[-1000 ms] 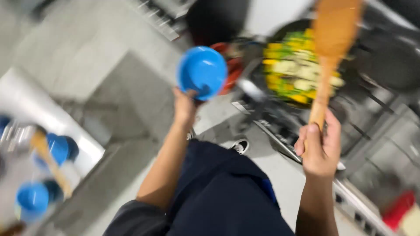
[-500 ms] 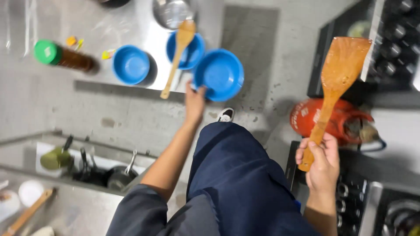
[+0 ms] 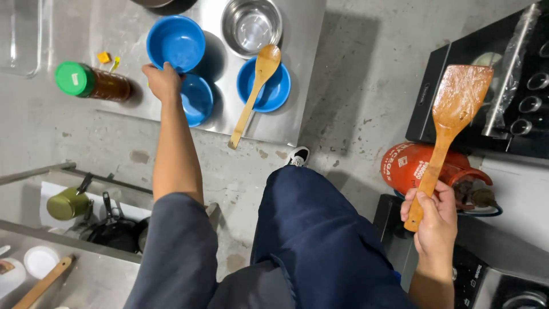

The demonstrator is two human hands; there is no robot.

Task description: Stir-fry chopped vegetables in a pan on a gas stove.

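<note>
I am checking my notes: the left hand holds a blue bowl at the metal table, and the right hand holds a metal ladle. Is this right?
One detail is wrong. The right hand holds a wooden spatula, not a metal ladle. The rest stands: the left hand grips the rim of a blue bowl at the metal table. The head view shows it.

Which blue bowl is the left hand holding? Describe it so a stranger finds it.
On the steel table, three blue bowls sit near a steel bowl. The left hand grips the blue bowl nearest the green-capped bottle. It alone is empty-topped and largest.
</note>
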